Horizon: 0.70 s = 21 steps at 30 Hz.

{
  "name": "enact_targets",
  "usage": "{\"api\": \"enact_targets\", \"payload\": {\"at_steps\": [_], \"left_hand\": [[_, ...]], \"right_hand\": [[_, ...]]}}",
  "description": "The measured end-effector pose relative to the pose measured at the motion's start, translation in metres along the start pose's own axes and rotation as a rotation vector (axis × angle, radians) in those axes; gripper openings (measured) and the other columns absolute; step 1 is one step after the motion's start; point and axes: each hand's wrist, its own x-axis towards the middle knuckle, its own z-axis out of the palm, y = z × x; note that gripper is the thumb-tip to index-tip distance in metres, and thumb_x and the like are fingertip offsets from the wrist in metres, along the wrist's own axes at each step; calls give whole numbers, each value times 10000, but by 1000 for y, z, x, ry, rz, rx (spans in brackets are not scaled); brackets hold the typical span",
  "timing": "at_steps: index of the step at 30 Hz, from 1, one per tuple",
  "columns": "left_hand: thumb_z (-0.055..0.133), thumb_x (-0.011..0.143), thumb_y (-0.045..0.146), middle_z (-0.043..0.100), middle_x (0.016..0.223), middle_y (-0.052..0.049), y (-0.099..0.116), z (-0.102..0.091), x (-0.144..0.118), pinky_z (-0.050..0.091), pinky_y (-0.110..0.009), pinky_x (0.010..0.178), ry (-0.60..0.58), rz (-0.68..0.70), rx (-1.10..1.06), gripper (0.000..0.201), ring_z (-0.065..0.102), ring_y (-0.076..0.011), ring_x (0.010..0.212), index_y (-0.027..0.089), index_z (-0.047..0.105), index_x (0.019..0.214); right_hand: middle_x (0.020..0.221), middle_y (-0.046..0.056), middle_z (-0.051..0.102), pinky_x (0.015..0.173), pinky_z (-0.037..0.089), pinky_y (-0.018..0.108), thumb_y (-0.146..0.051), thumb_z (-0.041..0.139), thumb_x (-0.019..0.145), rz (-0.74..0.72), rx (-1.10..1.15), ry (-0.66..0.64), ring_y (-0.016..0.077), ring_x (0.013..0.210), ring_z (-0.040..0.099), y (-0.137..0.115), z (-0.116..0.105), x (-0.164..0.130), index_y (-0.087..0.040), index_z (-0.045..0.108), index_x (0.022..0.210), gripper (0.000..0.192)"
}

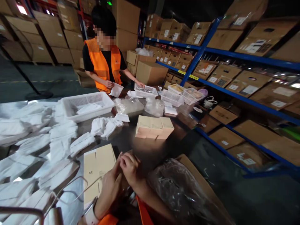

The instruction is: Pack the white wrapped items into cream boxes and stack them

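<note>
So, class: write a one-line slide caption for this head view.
Two hands, left and right, meet beside a flat cream box on a packing table.

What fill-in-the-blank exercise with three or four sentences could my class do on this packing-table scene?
1. The person's hands, left hand and right hand, meet just right of a flat, pale ____ carton.
2. The co-worker across the table wears a vest coloured ____.
3. The large white basket sits to the ____ of the stack of small beige boxes in the picture.
4. The shelf racks on the right are painted ____.

Missing words: yellow; orange; left; blue
</note>
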Motion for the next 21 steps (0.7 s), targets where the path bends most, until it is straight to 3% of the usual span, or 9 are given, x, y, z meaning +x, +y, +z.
{"api": "enact_targets", "payload": {"at_steps": [2, 6, 9, 12, 15, 18, 21], "left_hand": [[449, 791, 233, 736, 1247, -87, -4, 1, 0, 527, -401, 996, -23, -6, -39, 600, 699, -283, 1116, 173, 589, 1372], [454, 749, 206, 707, 1307, -64, -11, 5, 2, 456, -404, 1095, -103, -31, -190, 681, 632, -270, 1235, 170, 536, 1424], [466, 714, 224, 715, 1291, -69, -10, 9, 5, 455, -406, 1102, -173, -56, -262, 686, 637, -272, 1228, 162, 569, 1389], [475, 673, 226, 713, 1288, -96, -5, 13, 5, 410, -431, 1138, -130, -69, -303, 672, 612, -289, 1258, 128, 615, 1323], [491, 673, 232, 720, 1271, -100, 1, 13, 2, 446, -416, 1101, -103, -72, -250, 635, 624, -305, 1229, 135, 646, 1281], [476, 708, 252, 769, 1147, -95, 2, 12, -2, 543, -395, 934, -133, -104, -134, 617, 706, -310, 1051, 144, 639, 1294], [490, 718, 278, 782, 1092, -86, -4, 12, -2, 554, -393, 832, -127, -140, -109, 587, 723, -316, 949, 160, 656, 1269]], "right_hand": [[687, 35, 675, 591, 535, 264, -132, 525, 892, 143, 123, 39, 167, 634, 655, 7, 4, -3, -210, 624, 685, 243], [665, -5, 648, 431, 494, 203, -212, 469, 944, 329, 291, 56, 102, 450, 587, 21, -4, -8, -187, 625, 813, 206], [744, 22, 705, 556, 578, 228, -257, 510, 962, 292, 299, 4, 129, 578, 677, 23, -13, -12, -186, 685, 847, 221], [893, 67, 751, 775, 600, 268, -217, 528, 961, 143, 194, -21, 168, 827, 720, 20, -13, -16, -203, 745, 938, 219], [882, 61, 752, 793, 587, 260, -144, 509, 940, 79, 127, 13, 159, 826, 714, 20, -3, -22, -211, 747, 946, 248], [836, 68, 738, 809, 577, 302, -134, 512, 898, 161, 192, -7, 179, 815, 704, 22, 9, -27, -213, 719, 825, 234], [791, 73, 714, 793, 574, 335, -193, 530, 868, 285, 255, 3, 194, 777, 690, 26, 17, -31, -211, 663, 729, 194]]}}
